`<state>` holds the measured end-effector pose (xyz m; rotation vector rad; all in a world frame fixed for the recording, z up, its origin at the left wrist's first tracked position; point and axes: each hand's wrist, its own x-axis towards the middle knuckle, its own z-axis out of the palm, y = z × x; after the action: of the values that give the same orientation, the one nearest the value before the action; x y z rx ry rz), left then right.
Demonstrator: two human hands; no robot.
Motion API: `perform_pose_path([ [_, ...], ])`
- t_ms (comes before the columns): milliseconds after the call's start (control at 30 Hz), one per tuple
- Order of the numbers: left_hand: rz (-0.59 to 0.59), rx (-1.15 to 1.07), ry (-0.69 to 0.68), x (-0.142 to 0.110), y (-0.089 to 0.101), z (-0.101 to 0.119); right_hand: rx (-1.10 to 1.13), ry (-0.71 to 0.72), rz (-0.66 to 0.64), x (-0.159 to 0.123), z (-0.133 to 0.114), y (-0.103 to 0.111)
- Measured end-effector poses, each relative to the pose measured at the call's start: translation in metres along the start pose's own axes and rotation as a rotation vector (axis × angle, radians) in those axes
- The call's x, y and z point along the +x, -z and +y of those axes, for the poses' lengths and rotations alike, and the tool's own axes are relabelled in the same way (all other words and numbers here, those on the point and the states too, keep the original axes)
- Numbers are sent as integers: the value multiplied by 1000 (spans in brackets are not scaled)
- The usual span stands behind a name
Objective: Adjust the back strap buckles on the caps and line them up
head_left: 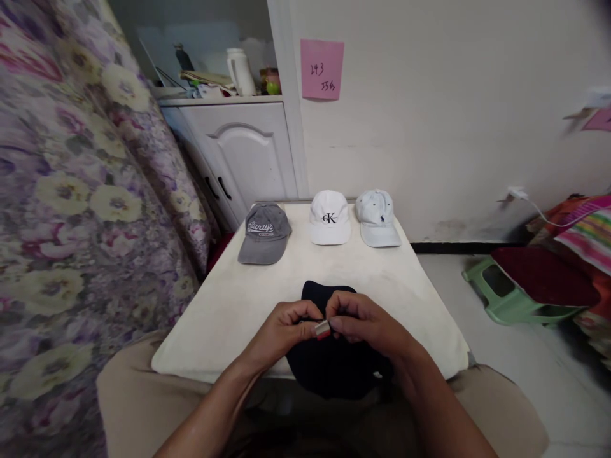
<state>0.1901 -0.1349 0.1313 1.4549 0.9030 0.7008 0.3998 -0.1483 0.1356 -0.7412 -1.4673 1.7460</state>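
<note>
A dark navy cap [329, 366] lies at the near edge of a white cloth-covered table [229, 312], partly over my lap. My left hand [286, 327] and my right hand [365, 321] meet above it, fingers pinched together on a small silver and red tag [323, 329] at the cap. At the far edge sit three caps in a row: a grey one with white lettering [264, 233], a white one with a black logo [329, 217], and a pale blue one [378, 217].
A flowered curtain [71, 191] hangs along the left. A white cabinet [243, 152] stands behind the table, with a jug and clutter on it. A pink note [321, 69] sticks to the wall. A green stool [510, 296] and striped fabric sit at right.
</note>
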Motion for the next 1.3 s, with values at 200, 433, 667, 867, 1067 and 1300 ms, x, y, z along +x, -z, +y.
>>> perform_pose_path([
  [200, 25, -18, 7, 1, 1, -1, -75, -22, -34, -7, -2, 11],
  [433, -12, -57, 21, 1, 1, -3, -216, -50, -33, -9, -4, 17],
  [667, -6, -31, 74, 0, -3, 1, -202, -44, -29, -5, -5, 7],
  [867, -8, -41, 83, -1, -2, 1, -159, -64, -88, -10, -2, 16],
  [1067, -15, -28, 67, -1, -3, 3, -272, -71, -44, -10, -2, 15],
  [1300, -35, 3, 84, -3, -1, 5, -236, -55, -54, -8, -2, 14],
])
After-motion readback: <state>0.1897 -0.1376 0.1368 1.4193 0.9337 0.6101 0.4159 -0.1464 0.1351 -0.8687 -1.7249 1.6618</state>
